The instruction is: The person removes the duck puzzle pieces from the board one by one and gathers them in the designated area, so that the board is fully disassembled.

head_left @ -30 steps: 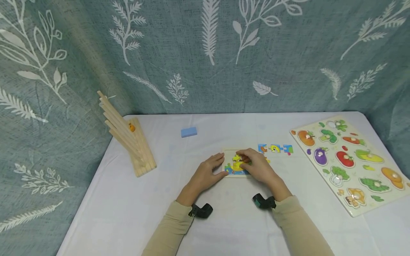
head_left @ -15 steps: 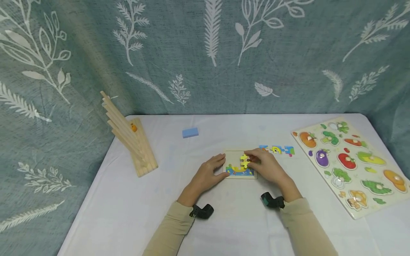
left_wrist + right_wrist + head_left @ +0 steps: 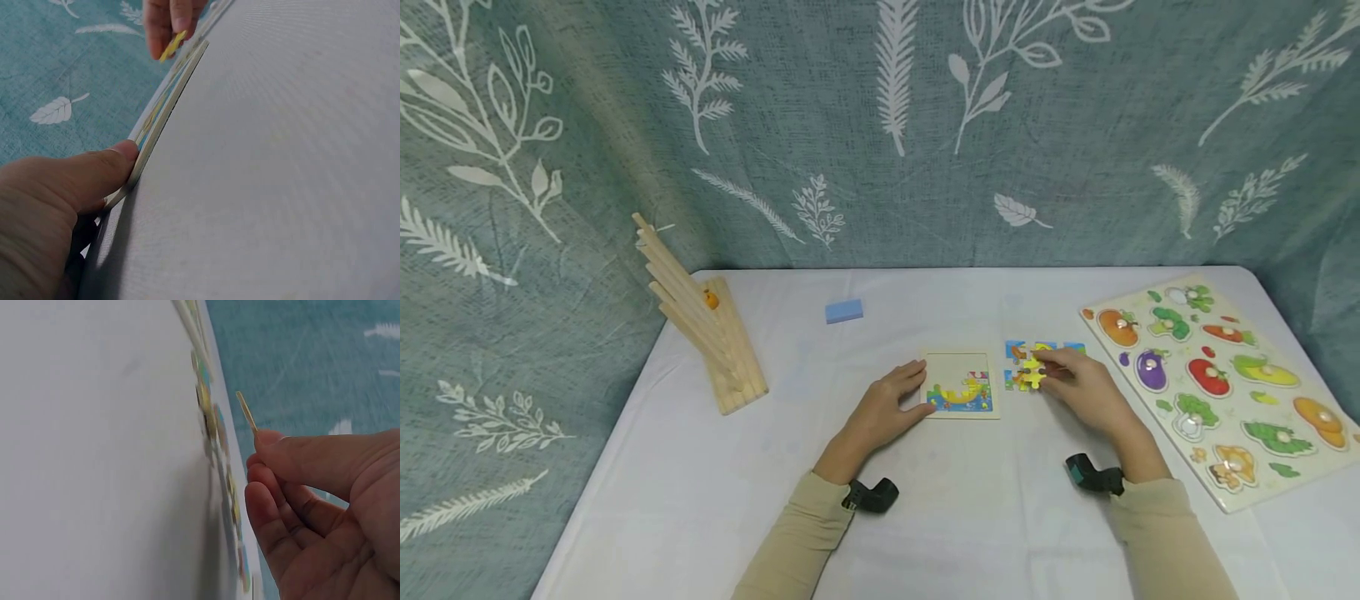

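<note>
While the left hand (image 3: 883, 404) rests loosely spread along the puzzle tray (image 3: 943, 364), probably steadying it on the counter (image 3: 940, 508), the right hand (image 3: 1086, 396) pinches 1 yellow piece (image 3: 1032, 377) by its edge, likely keeping its outline visible. It hangs above loose pieces (image 3: 1015, 347), apparently laid beside the tray for easy reach.

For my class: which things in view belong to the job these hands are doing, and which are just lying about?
Seem part of the job:
puzzle tray, partly filled, the left hand touching its edge
yellow piece, pinched by the right hand
loose pieces beside the tray

Seem just lying about:
blue block
wooden sticks
vegetable board
</note>
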{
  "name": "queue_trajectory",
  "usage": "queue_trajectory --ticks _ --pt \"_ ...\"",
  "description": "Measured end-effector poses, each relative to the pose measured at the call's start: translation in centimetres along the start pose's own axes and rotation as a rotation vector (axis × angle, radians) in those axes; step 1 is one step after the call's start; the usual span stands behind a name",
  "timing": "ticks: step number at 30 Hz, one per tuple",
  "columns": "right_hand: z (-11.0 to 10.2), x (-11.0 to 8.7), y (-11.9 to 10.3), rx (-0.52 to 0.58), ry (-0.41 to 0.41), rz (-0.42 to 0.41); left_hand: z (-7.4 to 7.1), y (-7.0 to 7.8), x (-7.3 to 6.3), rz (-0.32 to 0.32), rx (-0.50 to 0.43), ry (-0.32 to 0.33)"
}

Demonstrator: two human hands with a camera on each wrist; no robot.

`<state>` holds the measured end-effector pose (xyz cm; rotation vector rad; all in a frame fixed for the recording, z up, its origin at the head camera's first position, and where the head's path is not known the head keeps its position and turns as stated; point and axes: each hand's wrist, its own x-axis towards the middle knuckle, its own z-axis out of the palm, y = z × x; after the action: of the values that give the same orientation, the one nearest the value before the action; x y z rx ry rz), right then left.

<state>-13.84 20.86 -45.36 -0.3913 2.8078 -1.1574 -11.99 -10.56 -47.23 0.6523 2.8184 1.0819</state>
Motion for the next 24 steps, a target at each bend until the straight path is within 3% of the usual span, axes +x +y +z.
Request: queue_trajectory --ticks 10,24 --pt "-0.4 -0.9 1.9 -0.028 0.012 0.025 0.2 -0.2 0.0 -0.005 -0.004 0.001" --pt "-0.3 -1.1 2.0 -0.076 0.019 -0.013 0.0 -0.2 0.1 0.035 -0.001 0.010"
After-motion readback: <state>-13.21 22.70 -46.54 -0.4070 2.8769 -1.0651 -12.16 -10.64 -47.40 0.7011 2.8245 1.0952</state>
